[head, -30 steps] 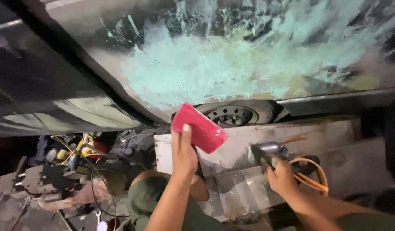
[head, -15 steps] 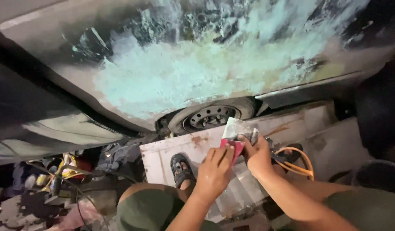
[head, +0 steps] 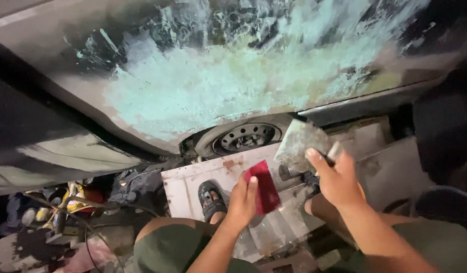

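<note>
My left hand (head: 242, 201) grips a flat red spreader (head: 263, 187) by its lower edge, just above my knee. My right hand (head: 335, 178) holds a grey, putty-smeared flat board (head: 300, 146), tilted, to the right of the spreader and close to it. Both sit below a car body panel (head: 203, 86) covered with a wide patch of pale green filler. A wheel (head: 242, 137) shows under the panel's arch.
A white metal sheet (head: 193, 184) lies on the ground under my sandalled foot (head: 211, 198). Cables and tools (head: 71, 202) clutter the lower left. A dark round object (head: 441, 212) stands at the right.
The red spreader came down from the panel to the board, then the hands drew slightly apart. My right hand swapped a corded tool for the grey board.
</note>
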